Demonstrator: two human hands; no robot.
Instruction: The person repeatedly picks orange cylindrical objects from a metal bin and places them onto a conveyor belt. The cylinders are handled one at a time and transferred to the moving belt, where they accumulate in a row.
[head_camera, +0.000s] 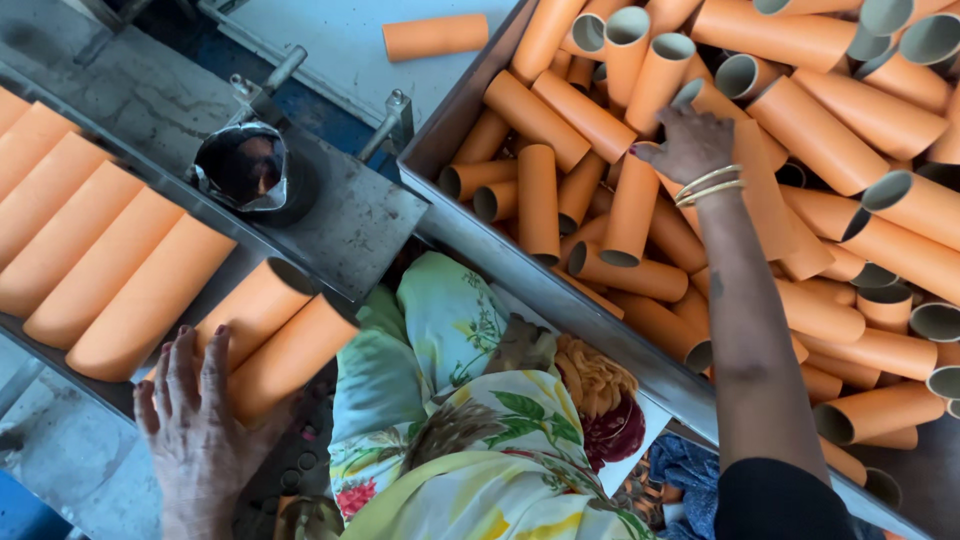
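a: left hand (195, 425) lies flat, fingers spread, on the near ends of two tubes (268, 335) at the tray (345, 235) edge.

b: gripping?

a: no, open, just pressing. more tubes sit side by side in a row (90, 255) up the channel to the left.

b: and the right hand (690, 145)?

a: it reaches into the bin (560, 300), fingers curled down among the heaped tubes, bangles (708, 186) at the wrist. whether it grips one, he can't tell. a foil-lined cup (245, 168) stands on the tray.
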